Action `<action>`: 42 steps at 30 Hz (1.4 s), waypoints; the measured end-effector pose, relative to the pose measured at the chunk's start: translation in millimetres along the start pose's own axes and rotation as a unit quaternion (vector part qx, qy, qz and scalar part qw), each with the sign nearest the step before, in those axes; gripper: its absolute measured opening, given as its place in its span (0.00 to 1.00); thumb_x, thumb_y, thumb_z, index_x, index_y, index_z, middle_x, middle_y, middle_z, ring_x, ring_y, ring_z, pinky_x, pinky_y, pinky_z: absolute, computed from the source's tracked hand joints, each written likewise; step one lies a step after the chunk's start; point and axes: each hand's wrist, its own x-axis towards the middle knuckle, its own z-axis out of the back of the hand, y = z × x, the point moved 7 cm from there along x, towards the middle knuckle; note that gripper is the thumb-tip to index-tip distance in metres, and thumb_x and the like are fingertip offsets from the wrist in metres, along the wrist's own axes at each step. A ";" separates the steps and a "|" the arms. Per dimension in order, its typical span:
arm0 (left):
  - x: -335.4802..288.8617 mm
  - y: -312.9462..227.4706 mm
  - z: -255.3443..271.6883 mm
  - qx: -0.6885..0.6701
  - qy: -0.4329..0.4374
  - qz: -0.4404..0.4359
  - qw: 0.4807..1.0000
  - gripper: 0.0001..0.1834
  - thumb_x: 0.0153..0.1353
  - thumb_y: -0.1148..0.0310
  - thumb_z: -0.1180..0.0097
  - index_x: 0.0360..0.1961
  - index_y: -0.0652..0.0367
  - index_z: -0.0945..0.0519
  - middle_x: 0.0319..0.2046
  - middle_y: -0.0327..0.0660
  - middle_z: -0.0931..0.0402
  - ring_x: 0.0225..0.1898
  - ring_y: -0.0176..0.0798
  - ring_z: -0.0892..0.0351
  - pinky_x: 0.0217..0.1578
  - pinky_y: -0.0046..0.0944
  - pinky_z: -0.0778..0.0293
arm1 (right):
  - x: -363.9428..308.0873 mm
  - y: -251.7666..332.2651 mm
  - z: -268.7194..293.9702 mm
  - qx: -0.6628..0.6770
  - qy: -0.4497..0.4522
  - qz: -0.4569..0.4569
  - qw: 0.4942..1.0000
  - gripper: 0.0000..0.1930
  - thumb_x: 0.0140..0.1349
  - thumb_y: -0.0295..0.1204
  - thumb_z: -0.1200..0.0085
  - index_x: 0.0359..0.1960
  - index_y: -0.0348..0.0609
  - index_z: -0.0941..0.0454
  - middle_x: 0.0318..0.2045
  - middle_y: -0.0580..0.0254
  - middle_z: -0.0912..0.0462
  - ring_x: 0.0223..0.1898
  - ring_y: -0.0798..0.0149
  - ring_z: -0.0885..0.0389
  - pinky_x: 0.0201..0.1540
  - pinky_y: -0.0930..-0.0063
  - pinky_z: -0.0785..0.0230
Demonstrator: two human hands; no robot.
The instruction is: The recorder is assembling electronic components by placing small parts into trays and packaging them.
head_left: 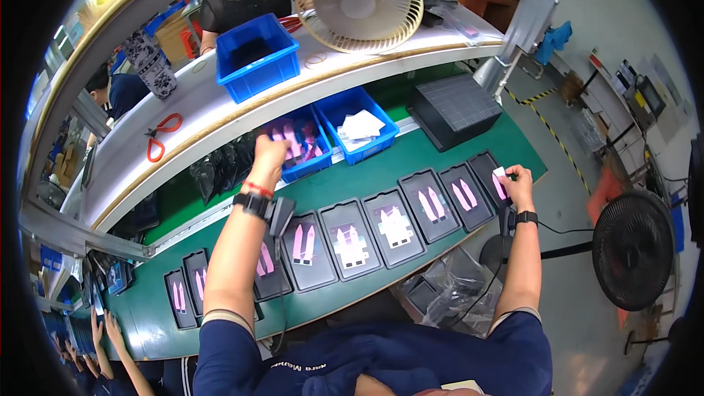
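My left hand (pixel 271 155) reaches over the near edge of a blue bin (pixel 308 167), its fingers closed around pink pointed strips (pixel 291 137); the fingertips are partly hidden. More pink pieces lie in that bin. At the far right, my right hand (pixel 520 183) pinches a pink strip with a white end (pixel 500 185) above the last black tray (pixel 487 163). A row of black trays spans the bench. Two pink strips (pixel 431 205) lie in one tray, and others hold pairs too. Two middle trays also have white pieces (pixel 394 226) under the strips.
A second blue bin (pixel 379 144) contains white cards (pixel 361 125). Behind the trays sits a black box (pixel 456 111). The shelf above carries a blue bin (pixel 258 66), red-handled scissors (pixel 163 132) and a fan (pixel 359 6). Another person's hands (pixel 110 331) are at the left end.
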 end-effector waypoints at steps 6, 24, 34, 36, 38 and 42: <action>68.2 50.1 5.4 0.403 -0.023 0.019 0.915 0.16 0.48 0.73 0.51 0.36 0.73 0.21 0.39 0.65 0.25 0.46 0.57 0.24 0.44 0.44 0.29 | -25.4 39.7 -16.4 0.060 0.034 -0.032 0.997 0.22 0.39 0.28 0.31 0.36 0.39 0.29 0.31 0.57 0.27 0.35 0.57 0.29 0.41 0.66 0.34; -40.2 -17.8 -6.3 0.377 0.026 -0.214 0.901 0.37 0.49 0.69 0.38 0.61 0.55 0.39 0.60 0.62 0.49 0.63 0.61 0.47 0.60 0.48 0.44 | 21.0 363.8 -141.3 -0.050 0.291 0.309 0.904 0.32 0.36 0.32 0.31 0.48 0.43 0.26 0.45 0.51 0.24 0.49 0.50 0.29 0.53 0.59 0.38; -137.4 -8.7 82.1 0.304 -0.002 -0.184 0.935 0.23 0.50 0.72 0.40 0.50 0.55 0.27 0.56 0.48 0.38 0.56 0.47 0.34 0.48 0.41 0.32 | 31.2 372.0 -160.5 -0.147 0.316 0.316 0.882 0.31 0.31 0.35 0.35 0.46 0.45 0.22 0.44 0.52 0.21 0.52 0.53 0.28 0.53 0.62 0.43; -143.6 -2.5 85.9 0.259 0.010 -0.139 0.956 0.21 0.50 0.72 0.40 0.48 0.54 0.25 0.56 0.48 0.38 0.55 0.45 0.34 0.48 0.40 0.31 | 28.6 376.7 -152.2 -0.142 0.325 0.311 0.882 0.30 0.31 0.37 0.35 0.44 0.45 0.22 0.42 0.52 0.21 0.52 0.54 0.29 0.53 0.61 0.43; -147.1 -2.4 84.7 0.249 0.014 -0.136 0.959 0.19 0.51 0.72 0.41 0.47 0.55 0.25 0.55 0.47 0.37 0.54 0.44 0.33 0.47 0.39 0.31 | 32.0 370.9 -150.2 -0.125 0.308 0.318 0.888 0.31 0.30 0.38 0.34 0.43 0.44 0.22 0.40 0.52 0.20 0.50 0.53 0.27 0.52 0.61 0.42; -150.3 -2.5 78.0 0.228 0.014 -0.161 0.960 0.16 0.51 0.74 0.42 0.44 0.58 0.23 0.51 0.48 0.33 0.51 0.44 0.29 0.45 0.38 0.30 | 41.6 359.8 -136.4 -0.043 0.253 0.296 0.920 0.31 0.30 0.39 0.35 0.42 0.41 0.23 0.34 0.53 0.19 0.39 0.54 0.21 0.47 0.62 0.36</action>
